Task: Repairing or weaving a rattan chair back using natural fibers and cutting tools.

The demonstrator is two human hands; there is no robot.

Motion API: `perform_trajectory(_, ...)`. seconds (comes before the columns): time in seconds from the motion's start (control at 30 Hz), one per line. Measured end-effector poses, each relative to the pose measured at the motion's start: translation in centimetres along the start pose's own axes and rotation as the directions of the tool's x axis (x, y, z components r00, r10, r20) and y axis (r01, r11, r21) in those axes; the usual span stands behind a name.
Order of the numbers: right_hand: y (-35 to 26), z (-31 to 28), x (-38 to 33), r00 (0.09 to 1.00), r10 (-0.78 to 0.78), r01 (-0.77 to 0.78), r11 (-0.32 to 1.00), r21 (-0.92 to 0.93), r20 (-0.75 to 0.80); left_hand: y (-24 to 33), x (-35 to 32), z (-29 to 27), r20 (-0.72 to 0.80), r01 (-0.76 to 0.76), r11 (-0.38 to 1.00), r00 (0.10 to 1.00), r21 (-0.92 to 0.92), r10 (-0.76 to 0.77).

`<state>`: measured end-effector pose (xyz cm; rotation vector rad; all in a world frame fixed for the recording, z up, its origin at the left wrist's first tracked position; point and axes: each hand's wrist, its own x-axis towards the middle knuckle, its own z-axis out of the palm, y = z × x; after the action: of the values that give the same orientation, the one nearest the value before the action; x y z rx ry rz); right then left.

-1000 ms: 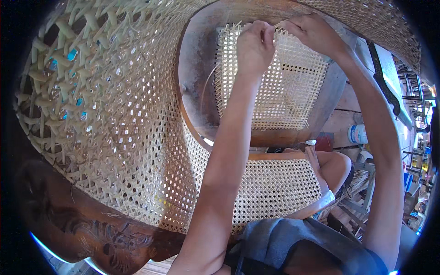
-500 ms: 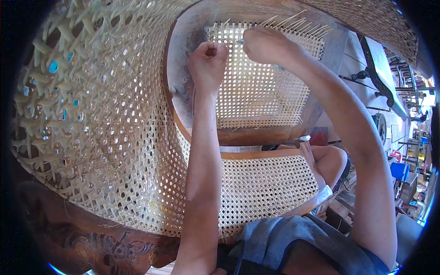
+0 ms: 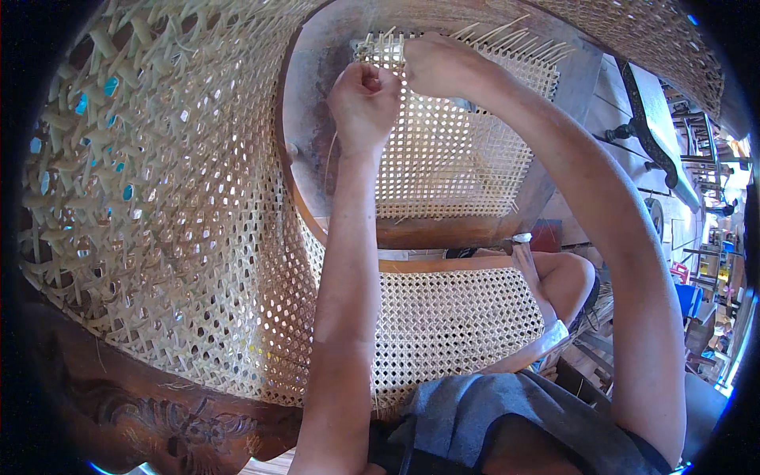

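My left hand [image 3: 366,107] is closed in a curled pinch at the upper left of a woven cane panel [image 3: 443,170], which sits in a wooden frame [image 3: 313,103]. A thin cane strand [image 3: 329,162] runs out from under this hand and hangs beside the wrist. Close to its right, my right hand [image 3: 443,67] is bent over the panel's upper part, fingers closed and turned away. What it grips is hidden. Loose cane ends [image 3: 507,38] stick out along the panel's top edge.
Another cane-woven surface [image 3: 182,182] curves up on the left above a carved wooden rail [image 3: 174,419]. A cane seat [image 3: 455,317] lies below the panel, with a person's bent leg [image 3: 566,277] beside it. A dark bench with curled legs [image 3: 649,127] stands at right.
My right hand has moved slightly left, closer to my left hand, which has shifted a little to the right. A grey tip seen at my right fingers earlier is now hidden.
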<state>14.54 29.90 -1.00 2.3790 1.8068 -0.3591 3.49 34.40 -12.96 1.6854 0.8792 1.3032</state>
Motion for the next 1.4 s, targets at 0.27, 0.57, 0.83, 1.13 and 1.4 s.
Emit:
perform_trajectory(0.27,1.6,-2.0,1.0,0.983,-0.117,0.115,0.993,0.018,0.144,0.2,0.4,-0.3,0.174,-0.016,0.996,0.985,0.083,0.001)
perform_trajectory(0.57,6.0,1.2,0.4,0.982,-0.096,0.109,0.991,0.075,-0.163,-0.2,-1.8,1.6,-0.022,-0.051,0.998,0.999,-0.043,0.05)
perform_trajectory(0.83,7.3,-1.8,-4.5,0.942,0.066,-0.046,0.997,0.068,-0.329,5.1,-0.3,2.7,0.105,-0.155,0.986,0.981,-0.06,0.161)
perform_trajectory(1.13,5.0,-0.2,-1.9,0.976,-0.17,0.173,0.985,0.007,-0.137,1.7,0.6,1.3,0.179,0.109,0.947,0.982,-0.303,-0.056)
perform_trajectory(1.4,3.2,0.3,0.5,0.959,-0.221,0.198,0.97,-0.141,-0.177,0.7,0.7,1.5,0.115,0.022,0.981,0.993,-0.194,0.0)
